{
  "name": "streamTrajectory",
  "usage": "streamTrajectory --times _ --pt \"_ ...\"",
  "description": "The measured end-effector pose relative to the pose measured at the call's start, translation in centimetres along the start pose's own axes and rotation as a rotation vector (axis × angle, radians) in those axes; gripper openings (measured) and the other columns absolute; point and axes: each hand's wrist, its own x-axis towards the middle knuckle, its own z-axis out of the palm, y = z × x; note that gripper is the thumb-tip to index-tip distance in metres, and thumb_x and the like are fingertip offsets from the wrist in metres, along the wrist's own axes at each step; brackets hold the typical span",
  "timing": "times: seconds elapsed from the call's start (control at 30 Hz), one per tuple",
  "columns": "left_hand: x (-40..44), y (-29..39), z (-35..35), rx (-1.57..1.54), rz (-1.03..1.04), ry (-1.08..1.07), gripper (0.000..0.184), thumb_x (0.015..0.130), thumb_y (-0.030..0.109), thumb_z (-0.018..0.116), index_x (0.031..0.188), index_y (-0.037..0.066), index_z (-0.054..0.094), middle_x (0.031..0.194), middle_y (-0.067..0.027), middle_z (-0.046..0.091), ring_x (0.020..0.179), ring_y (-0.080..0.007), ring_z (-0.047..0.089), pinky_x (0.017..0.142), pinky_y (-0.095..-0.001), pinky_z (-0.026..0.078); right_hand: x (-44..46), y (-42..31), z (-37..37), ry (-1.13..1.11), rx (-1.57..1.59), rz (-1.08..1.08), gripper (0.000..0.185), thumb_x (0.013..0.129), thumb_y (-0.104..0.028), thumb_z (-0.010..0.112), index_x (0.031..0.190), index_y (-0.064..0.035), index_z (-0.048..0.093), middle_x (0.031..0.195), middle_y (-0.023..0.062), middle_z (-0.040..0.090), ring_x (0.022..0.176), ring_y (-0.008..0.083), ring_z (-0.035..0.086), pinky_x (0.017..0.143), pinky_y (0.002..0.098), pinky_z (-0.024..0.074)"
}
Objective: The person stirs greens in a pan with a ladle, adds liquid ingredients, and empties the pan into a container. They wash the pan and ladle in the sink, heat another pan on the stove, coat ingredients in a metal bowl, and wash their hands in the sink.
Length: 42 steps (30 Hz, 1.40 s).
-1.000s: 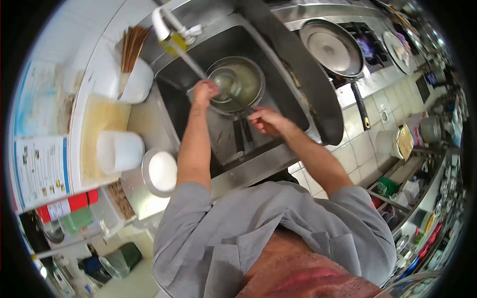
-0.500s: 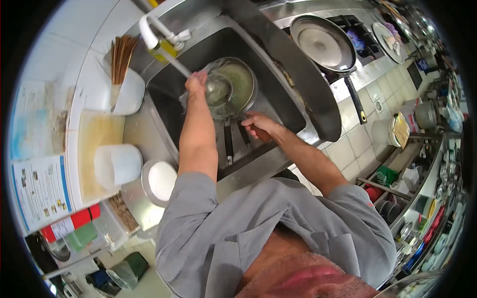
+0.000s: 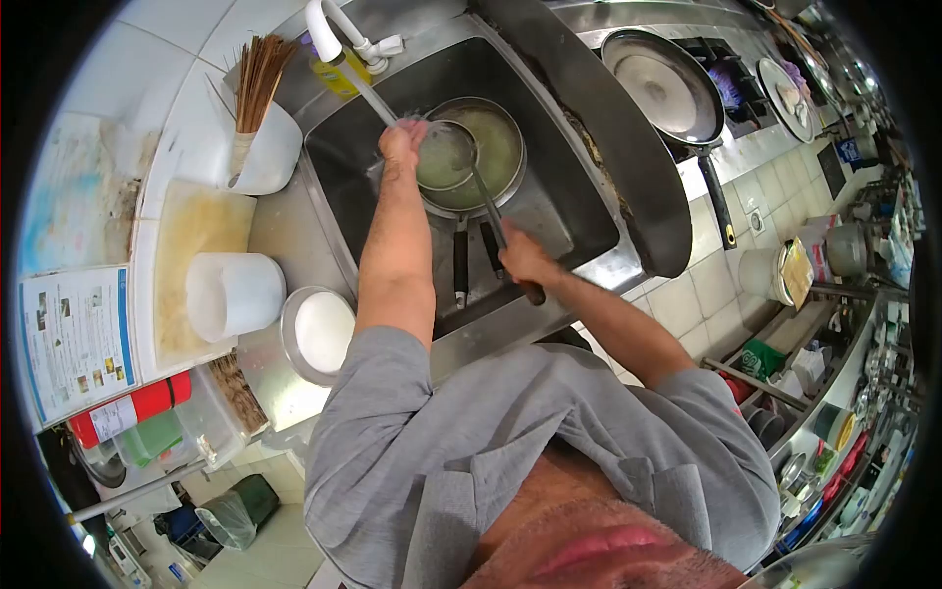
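My left hand [image 3: 400, 143] is at the lower end of a pale streak, apparently running water, from the white faucet [image 3: 326, 41]. Its fingers look curled by the strainer's rim; blur hides what they hold, if anything. My right hand [image 3: 528, 261] is closed around the handle of a round, long-handled strainer [image 3: 446, 157], whose handle ends in brown. The strainer's bowl is over a pan [image 3: 502, 137] with greenish, cloudy liquid. Two black pan handles [image 3: 460, 267] point towards me in the sink [image 3: 549, 162].
A frying pan [image 3: 667, 88] rests on the stove beside a lit burner [image 3: 724, 88], past a metal divider [image 3: 638, 187]. Left of the sink are a bundle of thin sticks [image 3: 257, 83], a white tub [image 3: 235, 294] and a metal bowl [image 3: 294, 339]. Yellow liquid soap [image 3: 339, 77] stands behind.
My right hand has moved slightly down and right, and the strainer's handle now shows clearly. The splashing around the strainer has lessened. The whole view has shifted a little.
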Motion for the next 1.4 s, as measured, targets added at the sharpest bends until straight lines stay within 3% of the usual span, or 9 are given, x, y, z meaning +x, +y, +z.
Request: streamTrajectory --times 0.23,0.37,0.43,0.5,0.6,0.73,0.93,1.17,1.4 --pt "-2.2 -1.9 -2.0 0.17 -0.074 -0.053 0.024 0.087 0.01 0.039 0.104 -0.005 0.045 0.096 -0.0183 0.054 0.088 -0.0315 0.058 0.075 -0.0395 0.051 1.3 -0.4 -0.7 -0.153 0.694 0.196 0.063 0.077 -0.008 0.053 0.133 -0.0054 0.023 0.064 0.0043 0.048 0.043 0.0137 0.048 0.038 0.0346 0.0411" --pt "-2.4 -1.9 -3.2 0.253 -0.054 -0.064 0.021 0.085 0.009 0.041 0.099 -0.004 0.049 0.099 -0.016 0.054 0.093 -0.0286 0.056 0.083 -0.0375 0.046 0.0 1.0 0.9 -0.082 0.587 0.18 0.041 0.079 -0.011 0.055 0.115 -0.0028 0.038 0.065 0.0052 0.048 0.049 0.0143 0.05 0.042 0.0345 0.0428" --pt "-1.7 -2.3 -3.6 0.272 -0.036 -0.079 0.012 0.082 0.01 0.045 0.088 0.002 0.053 0.08 -0.0122 0.058 0.069 -0.0226 0.059 0.057 -0.03 0.048 -0.4 1.4 1.4 -0.035 0.697 0.195 0.035 0.08 -0.014 0.057 0.11 -0.0015 0.043 0.071 0.0086 0.052 0.055 0.0185 0.055 0.044 0.0373 0.0453" --pt "-3.7 -2.2 -3.2 0.335 -0.049 -0.155 0.01 0.083 0.011 0.046 0.083 0.004 0.053 0.075 -0.0106 0.058 0.062 -0.0206 0.058 0.05 -0.0278 0.046 -0.9 1.1 0.7 -0.011 0.008 -0.067 0.041 0.08 -0.017 0.058 0.115 -0.0005 0.044 0.081 0.0126 0.058 0.068 0.0225 0.058 0.057 0.038 0.0489" --pt "-6.5 -2.3 -2.9 0.399 -0.064 -0.133 0.021 0.084 0.02 0.052 0.067 0.01 0.045 0.053 0.0008 0.039 0.041 -0.0111 0.037 0.036 -0.0249 0.03 -5.4 0.4 -1.4 0.306 -0.28 -0.455 0.052 0.083 -0.022 0.057 0.128 -0.0027 0.038 0.094 0.015 0.059 0.089 0.0262 0.057 0.081 0.0321 0.0439" --pt "-13.3 -1.1 -0.7 0.457 0.103 -0.199 0.028 0.085 0.029 0.055 0.067 0.011 0.044 0.053 0.0033 0.035 0.043 -0.0079 0.033 0.039 -0.0235 0.029 -13.6 0.3 -7.0 0.049 0.056 -0.433 0.051 0.082 -0.02 0.058 0.126 -0.0014 0.04 0.094 0.012 0.061 0.087 0.0204 0.057 0.078 0.0312 0.0456" --pt "-25.8 2.2 6.8 0.498 0.478 -0.439 0.02 0.088 0.019 0.053 0.074 0.005 0.049 0.057 -0.0001 0.044 0.051 -0.0075 0.042 0.049 -0.021 0.036 -22.8 10.0 -13.4 -0.002 0.3 -0.399 0.044 0.083 -0.02 0.058 0.122 -0.0025 0.045 0.088 0.0068 0.06 0.074 0.0128 0.057 0.068 0.0271 0.0468" --pt "-43.8 -4.2 18.7 0.441 0.716 -0.748 0.008 0.085 0.006 0.053 0.089 0.002 0.048 0.068 -0.0039 0.049 0.056 -0.009 0.044 0.054 -0.0215 0.039 -32.7 27.4 -23.2 0.529 0.573 -0.192 0.036 0.083 -0.018 0.057 0.114 -0.0012 0.05 0.07 0.0026 0.055 0.061 0.0098 0.053 0.058 0.0247 0.0462" --pt "-54.8 -19.8 29.2 0.881 0.441 -1.074 0.011 0.082 0.006 0.059 0.091 0.001 0.054 0.079 -0.0041 0.056 0.064 -0.0081 0.052 0.058 -0.0205 0.044 -37.9 40.4 -29.3 0.879 0.922 -0.006 0.033 0.082 -0.017 0.057 0.109 0.0013 0.053 0.069 0.0034 0.054 0.058 0.0096 0.052 0.052 0.0241 0.045"
